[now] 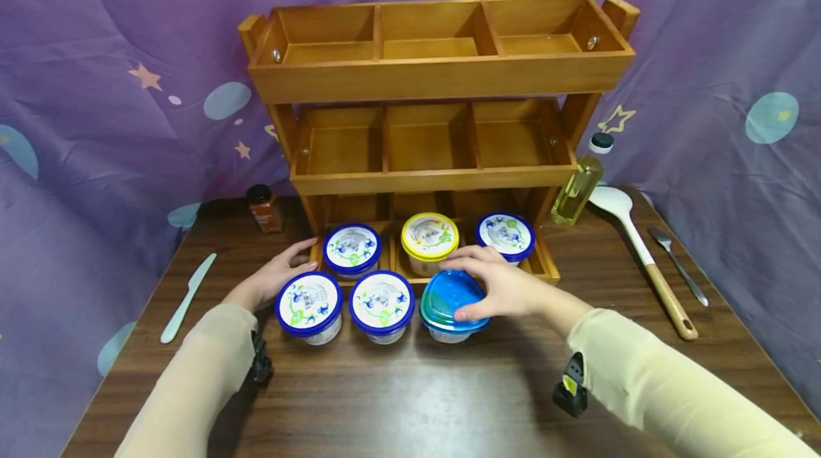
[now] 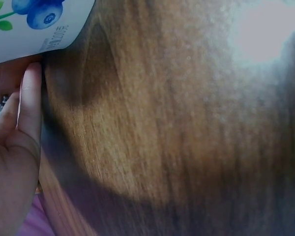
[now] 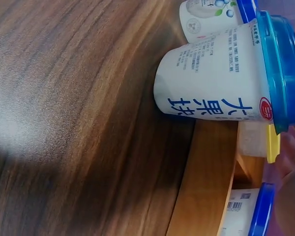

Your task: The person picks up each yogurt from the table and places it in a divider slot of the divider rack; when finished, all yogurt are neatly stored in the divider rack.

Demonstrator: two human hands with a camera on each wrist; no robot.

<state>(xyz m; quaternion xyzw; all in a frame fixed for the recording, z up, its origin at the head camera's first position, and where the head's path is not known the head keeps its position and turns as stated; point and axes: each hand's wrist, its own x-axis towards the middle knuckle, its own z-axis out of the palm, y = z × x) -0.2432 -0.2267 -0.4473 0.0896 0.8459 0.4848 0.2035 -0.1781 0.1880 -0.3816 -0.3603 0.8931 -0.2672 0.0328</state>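
Note:
My right hand (image 1: 503,283) holds the blue-lidded yogurt cup (image 1: 454,298) from above, thumb at the lid's front and fingers at its far side. Up close, that cup (image 3: 214,78) is white with blue lettering under a teal-blue lid; whether its base touches the table I cannot tell. My left hand (image 1: 276,278) touches the rack's lower left corner with fairly straight fingers. In the left wrist view its thumb (image 2: 31,98) lies below a blueberry-printed cup (image 2: 49,29). Two cups with dark-blue rims, the left cup (image 1: 310,303) and the middle cup (image 1: 382,303), stand before the rack.
The wooden three-tier rack (image 1: 442,77) stands at the back. Its bottom tier holds a left blue-rimmed cup (image 1: 352,248), a yellow-rimmed cup (image 1: 430,237) and a right blue-rimmed cup (image 1: 505,233). Around it are a spice jar (image 1: 264,209), knife (image 1: 187,299), oil bottle (image 1: 579,184), ladle (image 1: 641,251) and fork (image 1: 678,266).

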